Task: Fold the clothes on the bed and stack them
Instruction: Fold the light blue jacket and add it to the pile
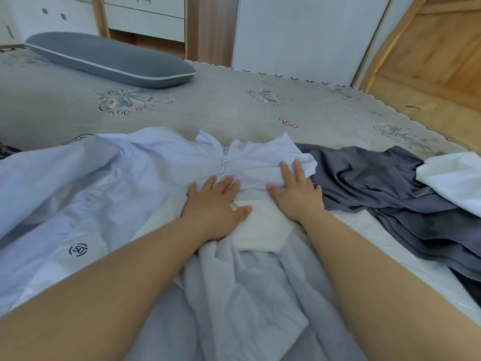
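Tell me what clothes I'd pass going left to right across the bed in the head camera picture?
Pale blue zip-up jacket → left hand → right hand, both flat on the jacket → crumpled dark grey garment → white cloth.

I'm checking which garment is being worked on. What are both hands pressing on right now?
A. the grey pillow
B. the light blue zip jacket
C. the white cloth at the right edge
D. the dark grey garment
B: the left hand and right hand lie flat, fingers straight, on the light blue zip jacket, just below its zip.
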